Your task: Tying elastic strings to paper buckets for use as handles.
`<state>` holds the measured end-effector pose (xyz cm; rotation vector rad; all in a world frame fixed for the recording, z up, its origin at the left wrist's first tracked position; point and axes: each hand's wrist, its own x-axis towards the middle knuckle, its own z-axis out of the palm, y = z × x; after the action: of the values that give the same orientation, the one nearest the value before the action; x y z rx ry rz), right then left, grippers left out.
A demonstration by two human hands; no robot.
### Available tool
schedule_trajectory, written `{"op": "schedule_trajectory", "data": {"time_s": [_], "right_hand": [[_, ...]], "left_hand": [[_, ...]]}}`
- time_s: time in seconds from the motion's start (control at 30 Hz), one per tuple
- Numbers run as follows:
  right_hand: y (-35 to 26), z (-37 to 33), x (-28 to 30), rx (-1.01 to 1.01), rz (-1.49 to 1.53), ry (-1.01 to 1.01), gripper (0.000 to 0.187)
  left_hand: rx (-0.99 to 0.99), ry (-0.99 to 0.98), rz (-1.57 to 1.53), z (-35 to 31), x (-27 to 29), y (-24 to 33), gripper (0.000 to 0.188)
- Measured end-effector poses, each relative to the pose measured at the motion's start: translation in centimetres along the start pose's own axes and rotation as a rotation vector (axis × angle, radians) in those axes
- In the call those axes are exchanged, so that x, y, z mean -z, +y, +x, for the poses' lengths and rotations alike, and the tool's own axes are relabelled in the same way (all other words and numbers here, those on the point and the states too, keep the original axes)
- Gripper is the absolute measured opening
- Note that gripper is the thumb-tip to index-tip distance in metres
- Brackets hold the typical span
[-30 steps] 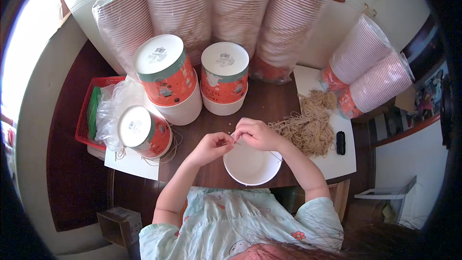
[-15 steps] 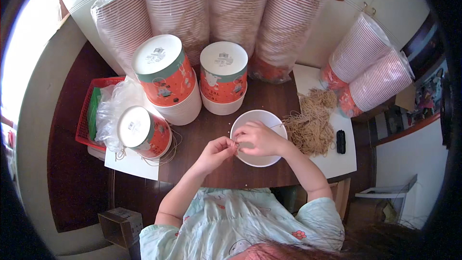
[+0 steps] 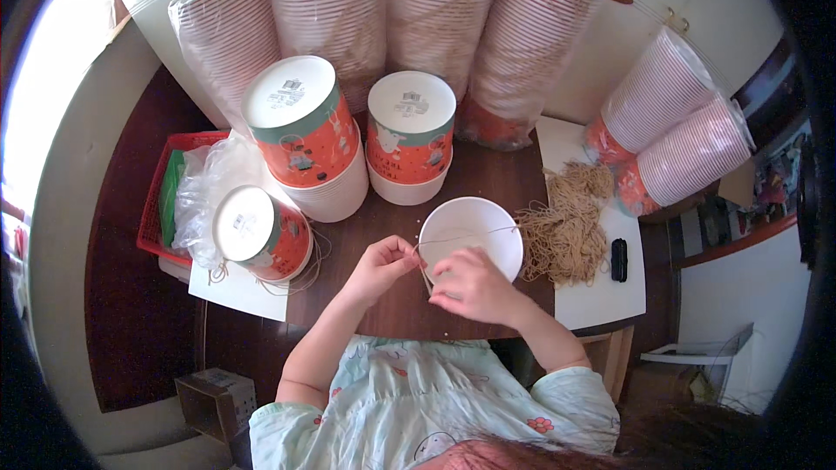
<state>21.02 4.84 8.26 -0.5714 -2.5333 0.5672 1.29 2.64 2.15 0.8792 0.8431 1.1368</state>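
An open white tub [image 3: 495, 239] stands in front of me on the brown table. My left hand [image 3: 380, 268] is at its left rim, thumb and forefinger pinched on a thin beige string [image 3: 475, 237]. That string runs across the tub's mouth to a tangled heap of beige string [image 3: 575, 239] on the right. Another short length drops from the pinch toward my right hand [image 3: 477, 287]. My right hand hovers over the tub's near side, fingers curled and smeared by motion. Whether it grips the string I cannot make out.
Upside-down orange-and-green paper buckets stand at left: a tall stack [image 3: 305, 152], a shorter one [image 3: 409, 144] and a low one [image 3: 261, 235] with string round its base. Plastic-wrapped bucket stacks [image 3: 435, 17] line the back. A red basket [image 3: 155, 209] sits left; a black object [image 3: 619, 259] lies right.
My right hand has come away from my left, moving down and toward me. The string now stretches visibly across the tub. My left hand keeps its pinch, having shifted slightly left.
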Motion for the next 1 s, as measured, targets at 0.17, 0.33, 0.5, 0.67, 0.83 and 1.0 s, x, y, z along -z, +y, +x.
{"op": "schedule_trajectory", "data": {"time_s": [0.17,0.33,0.5,0.67,0.83,1.0], "right_hand": [[0.7,0.2,-1.2,-0.02,-0.064,0.029,0.018],[2.2,2.0,-1.8,-0.106,0.013,0.19,0.03],[2.0,2.0,-2.3,-0.152,0.029,0.078,0.029],[2.0,2.1,-2.6,-0.187,0.073,0.096,0.023],[2.0,2.3,-2.2,-0.295,0.213,0.118,0.021],[2.4,2.1,-2.7,-0.291,0.327,0.11,0.023]], "left_hand": [[0.001,-0.037,0.228,-0.4,0.1,0.5,0.008],[-0.056,-0.071,0.463,-0.6,-0.4,1.3,0.01],[-0.013,-0.017,0.207,-0.7,-0.3,1.3,0.016],[-0.075,0.078,0.272,-1.2,0.3,0.4,0.015],[-0.135,0.248,0.617,-2.4,0.6,-1.7,0.018],[-0.252,0.296,0.792,-2.5,-1.3,-2.6,0.018]]}}
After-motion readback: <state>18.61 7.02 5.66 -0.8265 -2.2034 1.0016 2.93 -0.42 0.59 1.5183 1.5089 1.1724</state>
